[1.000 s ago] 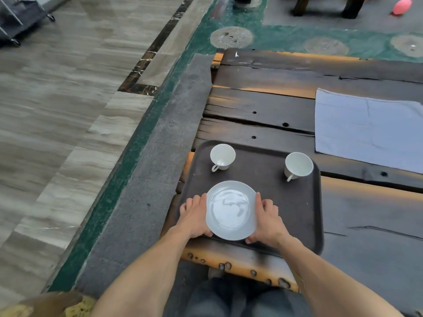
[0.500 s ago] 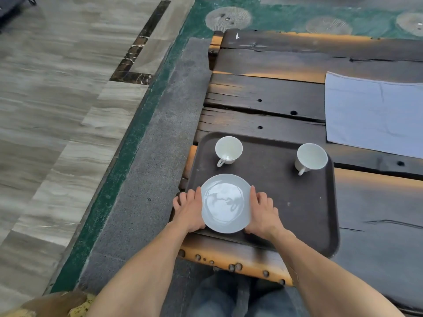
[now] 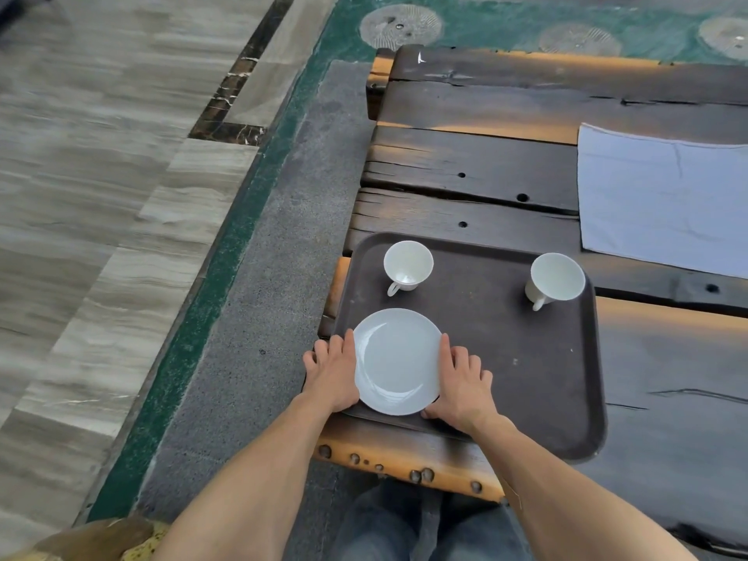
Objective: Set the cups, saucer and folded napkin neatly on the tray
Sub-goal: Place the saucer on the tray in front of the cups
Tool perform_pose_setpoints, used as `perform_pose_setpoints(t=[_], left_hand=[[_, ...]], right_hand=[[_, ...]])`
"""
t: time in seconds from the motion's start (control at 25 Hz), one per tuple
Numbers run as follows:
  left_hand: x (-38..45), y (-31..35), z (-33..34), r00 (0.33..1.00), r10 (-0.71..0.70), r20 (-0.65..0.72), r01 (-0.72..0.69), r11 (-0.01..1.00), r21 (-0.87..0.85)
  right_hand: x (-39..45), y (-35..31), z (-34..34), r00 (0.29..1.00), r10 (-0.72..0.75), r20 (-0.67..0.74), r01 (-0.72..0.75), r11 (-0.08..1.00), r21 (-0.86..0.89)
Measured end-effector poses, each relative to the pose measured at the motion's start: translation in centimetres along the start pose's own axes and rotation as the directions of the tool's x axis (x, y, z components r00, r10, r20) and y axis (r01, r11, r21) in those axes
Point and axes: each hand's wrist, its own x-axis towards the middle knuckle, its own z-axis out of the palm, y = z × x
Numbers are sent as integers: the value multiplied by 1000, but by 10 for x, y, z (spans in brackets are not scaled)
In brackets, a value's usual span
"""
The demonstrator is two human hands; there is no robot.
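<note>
1. The round white ceramic saucer [image 3: 396, 360] lies flat at the near left of the dark brown plastic tray [image 3: 526, 378] on the dark wooden bench [image 3: 465, 155]
2. The left hand [image 3: 334, 374] and right hand [image 3: 461, 382] flank it, fingers straight against its rim
3. Two white ceramic cups [image 3: 408, 264] stand at the tray's far corners
4. The pale cloth napkin [image 3: 664, 204] lies unfolded on the bench
5. The saucer looks stiff, glossy, chippable; best taken by opposite rims

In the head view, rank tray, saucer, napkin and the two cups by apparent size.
1. tray
2. napkin, cut off by the frame edge
3. saucer
4. left cup and right cup: alike, unranked
</note>
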Motion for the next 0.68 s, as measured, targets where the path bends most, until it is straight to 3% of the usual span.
perform_pose_setpoints(t=[0.32, 0.52, 0.68], left_hand=[[0, 6, -7, 997, -71, 36, 67, 992, 105], [-2, 12, -30, 996, -94, -10, 94, 983, 161], [-2, 29, -48, 989, 42, 140, -47, 998, 34]], right_hand=[[-4, -4, -7, 999, -6, 35, 8, 998, -60], [-13, 3, -22, 996, 30, 82, -27, 999, -29], [-27, 18, -36, 996, 51, 70, -55, 997, 61]])
